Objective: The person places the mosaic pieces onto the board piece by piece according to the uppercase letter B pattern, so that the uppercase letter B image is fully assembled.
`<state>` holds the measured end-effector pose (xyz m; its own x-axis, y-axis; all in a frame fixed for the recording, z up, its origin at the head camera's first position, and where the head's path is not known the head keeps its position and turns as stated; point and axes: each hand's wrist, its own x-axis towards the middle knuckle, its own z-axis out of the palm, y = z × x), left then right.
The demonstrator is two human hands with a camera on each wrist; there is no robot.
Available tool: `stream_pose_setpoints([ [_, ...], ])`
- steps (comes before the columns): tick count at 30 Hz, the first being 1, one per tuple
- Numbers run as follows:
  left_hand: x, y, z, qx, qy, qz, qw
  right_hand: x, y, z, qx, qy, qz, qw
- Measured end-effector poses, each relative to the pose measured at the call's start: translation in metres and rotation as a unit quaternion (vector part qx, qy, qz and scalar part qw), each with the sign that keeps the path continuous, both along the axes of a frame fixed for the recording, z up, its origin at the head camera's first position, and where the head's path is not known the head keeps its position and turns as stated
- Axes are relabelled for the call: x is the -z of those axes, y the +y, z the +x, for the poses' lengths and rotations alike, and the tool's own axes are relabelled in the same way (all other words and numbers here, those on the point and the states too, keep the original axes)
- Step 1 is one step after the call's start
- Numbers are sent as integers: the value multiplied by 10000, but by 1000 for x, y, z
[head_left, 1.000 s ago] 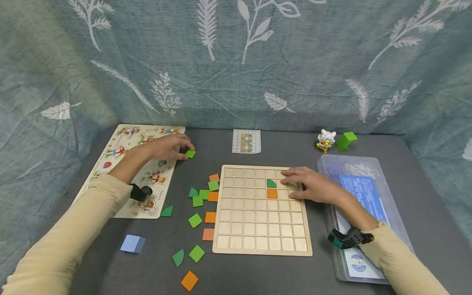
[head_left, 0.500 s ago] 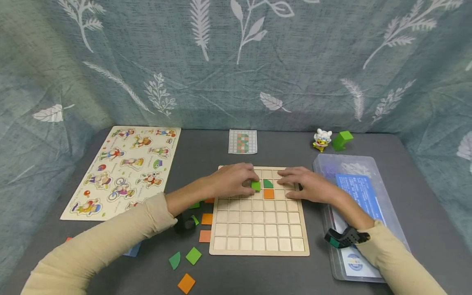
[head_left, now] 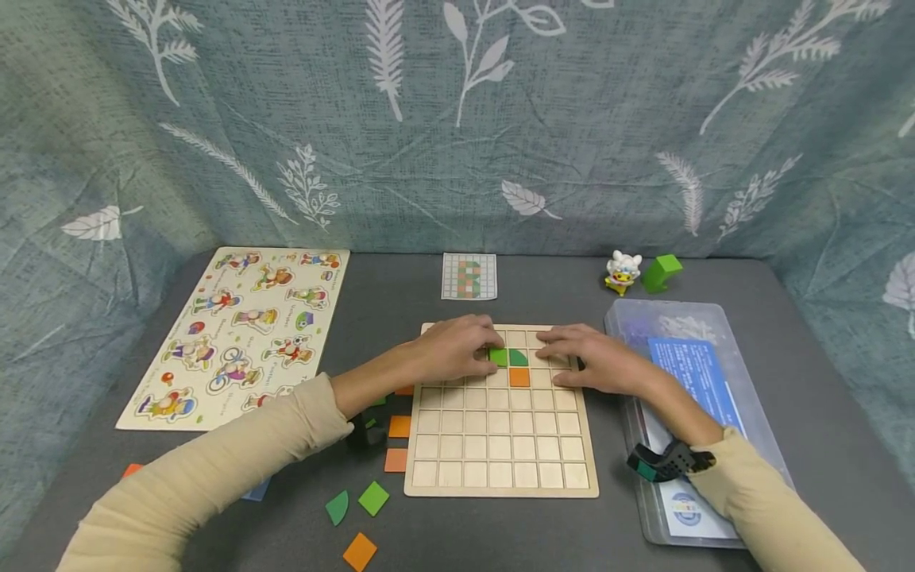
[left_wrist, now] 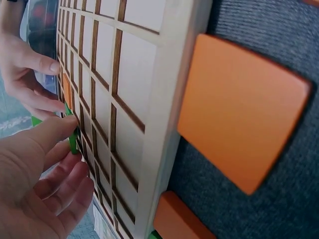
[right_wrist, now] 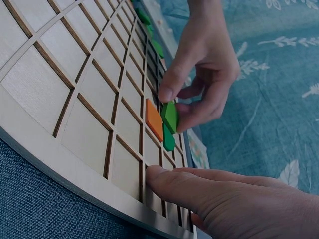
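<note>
A wooden grid board (head_left: pixel 500 445) lies in front of me. On it sit a dark green quarter-round tile (head_left: pixel 519 359) and, just below that, an orange square tile (head_left: pixel 519 377). My left hand (head_left: pixel 486 356) pinches a light green square tile (head_left: pixel 498 357) at the cell left of the dark green one. In the right wrist view this green tile (right_wrist: pixel 171 117) is tilted on edge between thumb and forefinger. My right hand (head_left: pixel 572 361) rests flat on the board's upper right part, fingers straight and holding nothing. The left wrist view shows the green tile (left_wrist: pixel 73 142) edge-on.
Loose green and orange tiles (head_left: pixel 373 498) lie left of the board. A picture puzzle board (head_left: pixel 236 334) sits far left. Behind are a pattern card (head_left: pixel 469 276), a small toy figure (head_left: pixel 623 272) and a green block (head_left: pixel 662 272). A clear plastic box (head_left: pixel 686 397) stands right.
My left hand carried the green tile from beside the picture puzzle to the grid board, then shifted it against the dark green tile. The right hand stayed put.
</note>
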<state>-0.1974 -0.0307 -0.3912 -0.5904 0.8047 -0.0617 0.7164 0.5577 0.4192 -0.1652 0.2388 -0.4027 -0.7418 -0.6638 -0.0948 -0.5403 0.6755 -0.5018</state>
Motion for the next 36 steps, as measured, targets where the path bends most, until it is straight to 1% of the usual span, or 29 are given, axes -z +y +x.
stream_pose_setpoints([
  [5,-1,-1,2,-112,-14,-82,9999,2,-1,0,-39,88,-35,9999],
  [9,-3,-5,4,-290,-167,-141,9993,2,-2,1,-62,127,-52,9999],
  [13,-4,-12,7,-370,-249,-38,9990,0,1,2,-3,58,16,10000],
  [17,0,-14,10,-360,-112,131,9992,-1,1,4,-2,8,8,10000],
  [23,9,-7,13,-576,86,216,9981,1,-1,4,-46,-45,-77,9999],
  [25,9,-6,13,-628,161,250,9976,2,-2,4,-84,13,-104,9999],
  [28,6,-9,12,-729,167,280,9968,2,-3,3,-114,83,-121,9998],
  [30,2,-16,11,-857,119,303,9958,1,-2,2,-128,143,-108,9998],
  [32,-1,-29,9,-1009,69,375,9942,0,-2,1,-114,155,-107,9998],
  [34,-4,-48,9,-1155,-60,509,9920,-1,-2,1,-101,170,-97,9998],
  [36,-5,-69,13,-1271,-130,581,9901,-1,-3,2,-75,129,-82,9999],
])
